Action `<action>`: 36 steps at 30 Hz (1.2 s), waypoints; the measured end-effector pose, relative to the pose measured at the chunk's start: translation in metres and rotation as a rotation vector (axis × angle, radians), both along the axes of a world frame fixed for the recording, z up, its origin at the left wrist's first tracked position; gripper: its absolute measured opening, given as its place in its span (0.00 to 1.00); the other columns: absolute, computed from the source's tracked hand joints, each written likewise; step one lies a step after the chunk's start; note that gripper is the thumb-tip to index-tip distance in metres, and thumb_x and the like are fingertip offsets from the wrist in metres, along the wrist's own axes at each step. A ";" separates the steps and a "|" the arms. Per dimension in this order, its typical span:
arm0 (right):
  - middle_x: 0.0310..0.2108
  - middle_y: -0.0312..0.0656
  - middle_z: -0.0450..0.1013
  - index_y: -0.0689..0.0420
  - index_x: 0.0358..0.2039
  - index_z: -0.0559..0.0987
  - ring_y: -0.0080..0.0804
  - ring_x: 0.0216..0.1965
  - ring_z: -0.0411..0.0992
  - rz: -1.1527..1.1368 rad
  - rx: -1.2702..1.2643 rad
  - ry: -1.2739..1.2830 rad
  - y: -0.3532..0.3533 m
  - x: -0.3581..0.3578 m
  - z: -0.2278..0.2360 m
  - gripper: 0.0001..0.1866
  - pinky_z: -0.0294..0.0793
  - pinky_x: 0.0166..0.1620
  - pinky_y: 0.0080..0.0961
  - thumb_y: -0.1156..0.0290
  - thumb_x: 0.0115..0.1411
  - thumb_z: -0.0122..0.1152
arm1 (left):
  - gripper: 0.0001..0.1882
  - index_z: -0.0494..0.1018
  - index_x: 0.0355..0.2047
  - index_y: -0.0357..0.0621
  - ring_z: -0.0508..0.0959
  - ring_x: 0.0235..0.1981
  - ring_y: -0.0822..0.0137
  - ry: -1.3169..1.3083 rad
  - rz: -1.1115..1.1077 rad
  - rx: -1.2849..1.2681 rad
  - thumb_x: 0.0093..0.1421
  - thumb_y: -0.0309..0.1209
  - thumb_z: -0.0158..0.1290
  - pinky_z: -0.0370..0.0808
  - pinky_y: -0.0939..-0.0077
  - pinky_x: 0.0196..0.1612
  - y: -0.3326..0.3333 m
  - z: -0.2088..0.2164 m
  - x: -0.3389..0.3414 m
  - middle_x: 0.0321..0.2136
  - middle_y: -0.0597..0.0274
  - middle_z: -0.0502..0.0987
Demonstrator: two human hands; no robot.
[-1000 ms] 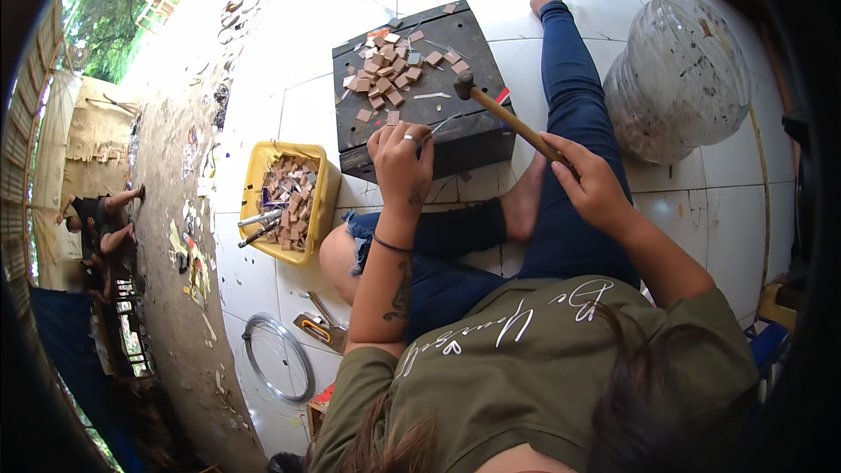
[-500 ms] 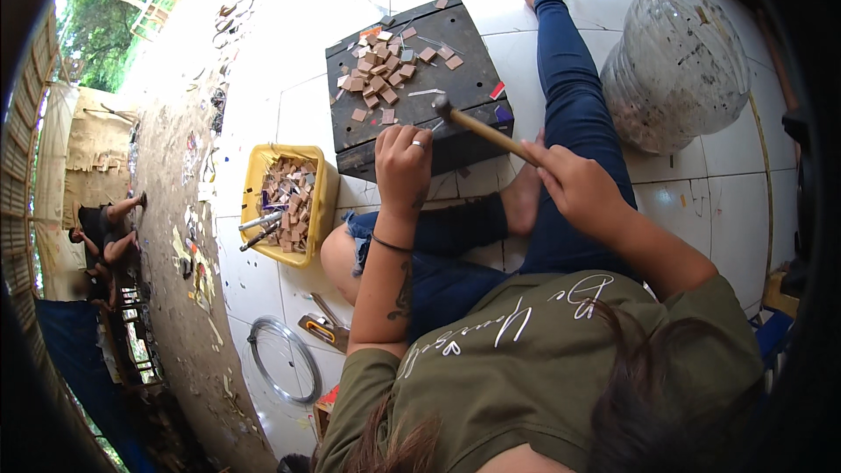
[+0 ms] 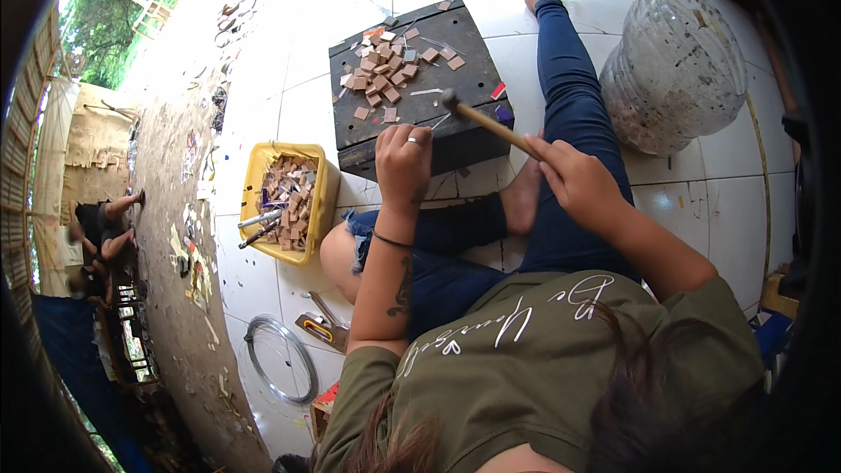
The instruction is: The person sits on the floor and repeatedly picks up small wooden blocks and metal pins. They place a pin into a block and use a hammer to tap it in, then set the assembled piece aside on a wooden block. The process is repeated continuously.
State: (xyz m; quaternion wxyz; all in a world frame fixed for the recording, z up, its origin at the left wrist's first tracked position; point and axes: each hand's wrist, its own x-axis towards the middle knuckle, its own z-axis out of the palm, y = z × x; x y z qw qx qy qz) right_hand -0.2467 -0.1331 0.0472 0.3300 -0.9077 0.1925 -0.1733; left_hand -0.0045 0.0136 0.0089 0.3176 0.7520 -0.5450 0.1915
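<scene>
My right hand [image 3: 578, 180] is wrapped round the wooden handle of a hammer [image 3: 495, 127]. The hammer's dark head hovers over or rests near the front edge of a black wooden block [image 3: 477, 52]; I cannot tell which. At that same edge, my left hand [image 3: 403, 158], with a ring on one finger, is closed on a thin metal strip or wire [image 3: 441, 121] whose tip sticks out toward the block. Beyond both hands, a pile of small brown square tiles [image 3: 378, 66] lies on the block, with thin metal pieces [image 3: 427, 91] scattered among them.
Left of the block stands a yellow plastic tub [image 3: 326, 201] of brown tiles and pen-like tools. A coil of wire [image 3: 285, 359] and a yellow-and-grey hand tool [image 3: 322, 331] lie on white floor tiles. A large clear plastic container [image 3: 674, 70] is at right. People [image 3: 109, 228] sit far left.
The hammer head has moved slightly up and to the right, away from my left hand. My left hand keeps its place at the block's edge.
</scene>
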 end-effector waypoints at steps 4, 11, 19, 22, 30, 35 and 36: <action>0.38 0.52 0.73 0.55 0.62 0.70 0.53 0.37 0.74 -0.077 0.078 0.029 -0.010 -0.001 -0.001 0.24 0.73 0.42 0.38 0.75 0.64 0.51 | 0.08 0.77 0.36 0.39 0.78 0.33 0.55 0.373 0.064 -0.072 0.54 0.23 0.59 0.74 0.64 0.42 0.002 -0.001 0.001 0.29 0.56 0.77; 0.47 0.55 0.74 0.60 0.61 0.69 0.48 0.47 0.75 -0.027 0.157 -0.134 -0.011 0.006 0.002 0.23 0.72 0.51 0.32 0.76 0.65 0.50 | 0.14 0.76 0.44 0.36 0.81 0.36 0.69 0.791 -0.043 -0.217 0.57 0.24 0.60 0.76 0.75 0.43 -0.015 -0.003 0.013 0.31 0.62 0.80; 0.49 0.55 0.74 0.63 0.60 0.70 0.47 0.50 0.75 0.016 0.221 -0.128 -0.008 0.005 0.011 0.22 0.72 0.53 0.32 0.76 0.65 0.50 | 0.07 0.77 0.29 0.37 0.80 0.30 0.56 0.405 0.042 -0.092 0.61 0.29 0.57 0.75 0.68 0.36 -0.025 0.004 0.002 0.26 0.53 0.79; 0.45 0.55 0.75 0.58 0.60 0.71 0.49 0.42 0.76 0.032 0.170 -0.227 -0.006 0.009 0.018 0.23 0.74 0.47 0.33 0.76 0.64 0.51 | 0.08 0.76 0.28 0.37 0.77 0.27 0.50 0.260 0.021 -0.139 0.61 0.29 0.57 0.74 0.63 0.33 -0.028 0.003 0.000 0.25 0.52 0.77; 0.40 0.52 0.74 0.58 0.61 0.70 0.49 0.37 0.76 0.142 0.037 -0.105 0.001 0.003 0.070 0.24 0.75 0.40 0.34 0.78 0.64 0.52 | 0.06 0.73 0.26 0.38 0.75 0.27 0.50 0.048 0.026 -0.193 0.60 0.25 0.56 0.71 0.60 0.32 -0.031 -0.011 0.006 0.23 0.53 0.73; 0.36 0.50 0.72 0.57 0.62 0.69 0.49 0.32 0.75 0.181 -0.104 -0.044 0.006 0.009 0.078 0.25 0.74 0.35 0.35 0.79 0.63 0.53 | 0.07 0.71 0.25 0.39 0.74 0.27 0.50 0.016 0.020 -0.226 0.59 0.24 0.56 0.71 0.59 0.33 -0.034 -0.015 0.006 0.22 0.54 0.71; 0.35 0.50 0.72 0.57 0.62 0.69 0.49 0.31 0.75 0.178 -0.122 -0.008 0.004 0.011 0.077 0.26 0.74 0.34 0.36 0.78 0.63 0.53 | 0.07 0.71 0.25 0.39 0.74 0.27 0.51 0.015 0.017 -0.236 0.59 0.24 0.56 0.71 0.59 0.33 -0.034 -0.016 0.006 0.22 0.54 0.71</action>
